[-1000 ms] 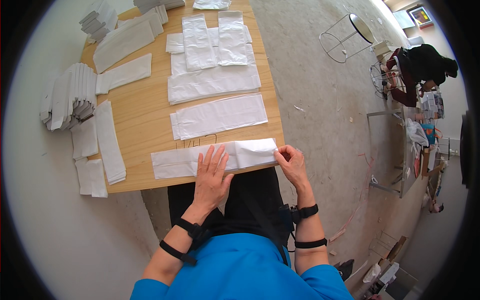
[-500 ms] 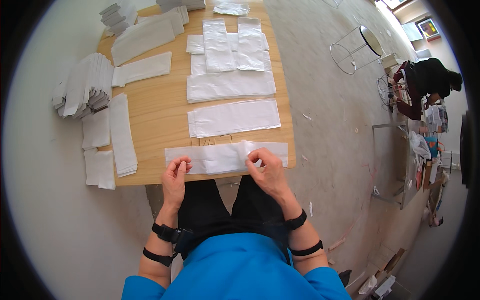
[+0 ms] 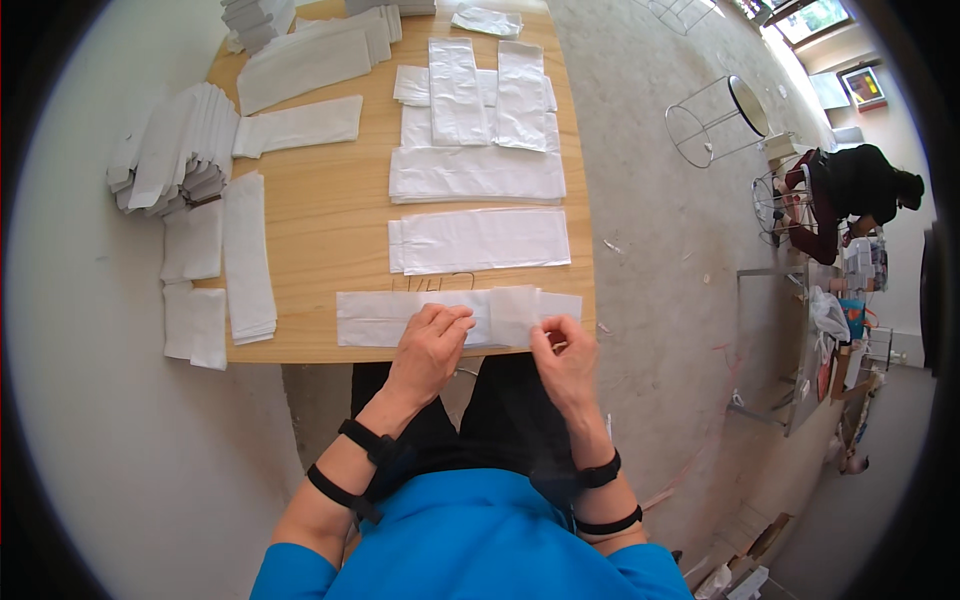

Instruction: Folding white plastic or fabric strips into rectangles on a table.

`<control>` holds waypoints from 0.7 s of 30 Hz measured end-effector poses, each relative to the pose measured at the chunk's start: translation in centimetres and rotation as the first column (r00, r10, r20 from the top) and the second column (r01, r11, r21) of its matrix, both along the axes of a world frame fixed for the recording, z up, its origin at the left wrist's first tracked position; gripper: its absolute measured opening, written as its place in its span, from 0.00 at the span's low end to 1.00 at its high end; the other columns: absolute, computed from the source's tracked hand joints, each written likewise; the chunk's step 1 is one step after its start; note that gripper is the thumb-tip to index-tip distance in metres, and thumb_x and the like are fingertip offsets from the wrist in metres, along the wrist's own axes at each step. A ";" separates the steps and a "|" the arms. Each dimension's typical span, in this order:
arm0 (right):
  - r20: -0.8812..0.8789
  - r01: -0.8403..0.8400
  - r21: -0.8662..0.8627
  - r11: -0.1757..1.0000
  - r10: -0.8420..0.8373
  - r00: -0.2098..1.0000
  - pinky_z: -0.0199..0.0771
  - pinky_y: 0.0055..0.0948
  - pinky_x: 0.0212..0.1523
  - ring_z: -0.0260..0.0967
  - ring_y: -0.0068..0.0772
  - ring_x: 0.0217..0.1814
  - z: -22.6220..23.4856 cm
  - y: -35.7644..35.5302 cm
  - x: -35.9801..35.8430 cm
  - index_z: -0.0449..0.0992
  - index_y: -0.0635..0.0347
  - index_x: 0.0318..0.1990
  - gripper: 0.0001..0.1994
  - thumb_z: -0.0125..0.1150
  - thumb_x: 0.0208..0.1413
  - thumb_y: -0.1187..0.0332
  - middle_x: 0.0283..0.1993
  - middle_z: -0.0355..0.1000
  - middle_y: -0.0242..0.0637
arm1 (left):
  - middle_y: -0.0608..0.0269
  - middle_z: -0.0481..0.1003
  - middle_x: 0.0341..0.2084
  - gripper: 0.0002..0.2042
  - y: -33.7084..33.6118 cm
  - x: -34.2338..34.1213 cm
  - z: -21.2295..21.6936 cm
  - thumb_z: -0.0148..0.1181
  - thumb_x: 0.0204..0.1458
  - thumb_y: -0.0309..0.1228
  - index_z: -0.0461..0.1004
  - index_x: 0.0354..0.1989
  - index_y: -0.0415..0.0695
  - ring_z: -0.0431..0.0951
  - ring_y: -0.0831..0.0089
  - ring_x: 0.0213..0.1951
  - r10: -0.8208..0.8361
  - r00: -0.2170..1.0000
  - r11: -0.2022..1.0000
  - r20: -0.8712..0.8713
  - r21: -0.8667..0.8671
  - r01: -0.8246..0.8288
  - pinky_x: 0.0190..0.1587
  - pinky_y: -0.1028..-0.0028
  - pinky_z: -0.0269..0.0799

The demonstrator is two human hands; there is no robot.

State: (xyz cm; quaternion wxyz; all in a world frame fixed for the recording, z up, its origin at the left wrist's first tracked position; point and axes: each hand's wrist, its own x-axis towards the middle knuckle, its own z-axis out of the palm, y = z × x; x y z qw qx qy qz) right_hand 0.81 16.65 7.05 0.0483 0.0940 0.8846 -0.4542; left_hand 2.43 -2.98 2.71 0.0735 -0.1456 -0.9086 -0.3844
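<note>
A long white strip [image 3: 375, 320], thin like paper or film, lies crosswise at the table's near edge. Towards its right side a folded-over section [image 3: 514, 313] overlaps it. My left hand [image 3: 430, 345] is on the middle of the strip, its fingers bent and pressed together against it, with the thumb mostly hidden. At the right edge of the folded section, my right hand [image 3: 566, 360] pinches the thin material between thumb and forefinger. Just beyond lies a short stack of similar white strips [image 3: 485, 240], apart from both hands.
Farther along the wooden table [image 3: 320, 230] are more layered white strips [image 3: 480, 172]. Folded white stacks [image 3: 180, 150] line its left side by the wall. On the floor to the right stands a round stool [image 3: 747, 105]. A person in black [image 3: 860, 180] sits beside a cluttered side table.
My left hand has moved right from the strip's left end onto its middle. My right hand has shifted right, and the folded section now lies farther right. The view has shifted slightly.
</note>
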 end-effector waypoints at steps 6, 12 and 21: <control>0.082 0.139 0.012 0.990 -0.140 0.987 0.70 0.25 0.28 0.71 0.24 0.25 -0.4 4.7 -0.7 0.77 0.65 0.31 0.07 0.62 0.51 0.69 0.27 0.76 0.35 | 0.60 0.76 0.43 0.12 1.1 -0.8 -2.0 0.59 0.46 0.18 0.75 0.40 0.38 0.74 0.61 0.43 -0.075 0.997 0.997 -0.004 0.013 0.075 0.48 0.66 0.71; 0.071 0.154 -0.066 0.986 -0.149 0.986 0.74 0.26 0.38 0.74 0.27 0.33 -0.4 6.2 -0.9 0.77 0.66 0.32 0.06 0.61 0.52 0.71 0.32 0.76 0.38 | 0.63 0.74 0.50 0.18 1.1 -0.8 -2.9 0.57 0.43 0.19 0.75 0.46 0.40 0.72 0.64 0.44 -0.162 0.987 0.972 0.002 -0.169 0.160 0.48 0.67 0.71; -0.201 -0.080 0.045 0.996 0.087 0.976 0.72 0.35 0.46 0.74 0.45 0.42 1.1 1.5 -0.9 0.73 0.65 0.29 0.03 0.61 0.48 0.75 0.37 0.75 0.45 | 0.66 0.73 0.51 0.20 0.8 -1.1 -2.6 0.58 0.44 0.21 0.75 0.49 0.46 0.72 0.65 0.43 -0.266 0.964 0.911 0.021 -0.321 0.258 0.48 0.67 0.71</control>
